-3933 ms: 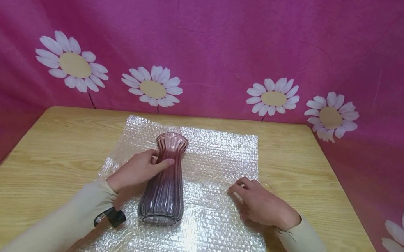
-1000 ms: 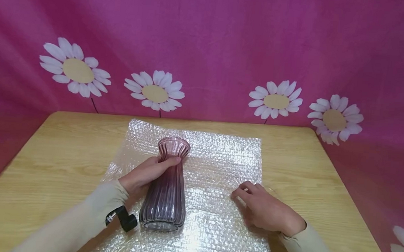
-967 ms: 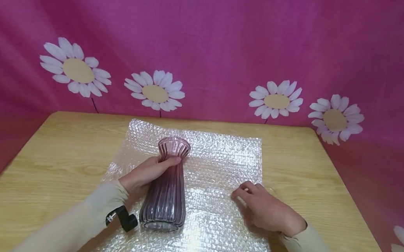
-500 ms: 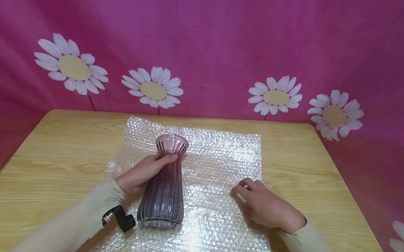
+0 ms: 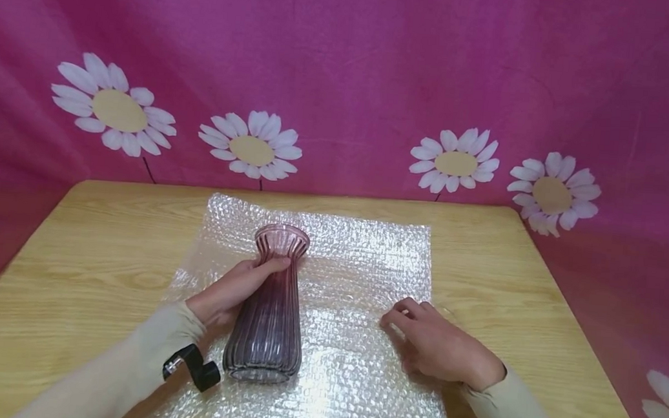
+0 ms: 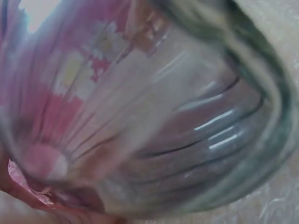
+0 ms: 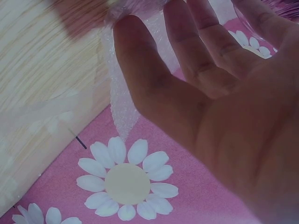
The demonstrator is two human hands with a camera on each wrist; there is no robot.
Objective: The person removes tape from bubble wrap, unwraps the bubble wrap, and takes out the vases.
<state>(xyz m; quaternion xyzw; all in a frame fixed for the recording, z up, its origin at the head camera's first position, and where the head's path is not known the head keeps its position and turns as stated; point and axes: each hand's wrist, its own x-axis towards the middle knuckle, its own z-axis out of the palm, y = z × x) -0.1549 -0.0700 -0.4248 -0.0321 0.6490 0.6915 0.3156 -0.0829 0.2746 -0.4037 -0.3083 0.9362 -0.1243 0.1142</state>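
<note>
A ribbed glass vase (image 5: pixel 265 334), pink at the mouth and smoky purple toward its base, lies on a sheet of bubble wrap (image 5: pixel 365 276) with its mouth pointing away. My left hand (image 5: pixel 238 286) grips it just below the neck, thumb across the top; the other fingers are hidden behind the glass. In the left wrist view the vase (image 6: pixel 201 130) fills most of the picture. At the sheet's right side rests my right hand (image 5: pixel 441 343), its fingers loosely bent. The right wrist view shows those fingers (image 7: pixel 140 60) over the bubble wrap (image 7: pixel 124 107), holding nothing visible.
Under the sheet is a light wooden table (image 5: pixel 505 273), showing on both sides and along the back. A pink cloth (image 5: pixel 354 94) with printed daisies hangs behind and at the sides. A black strap mount (image 5: pixel 192 364) sits on my left wrist.
Compared with the oldest frame, my left thumb lies further across the vase's neck and the other fingers have slipped out of sight behind it. My right hand stays almost still.
</note>
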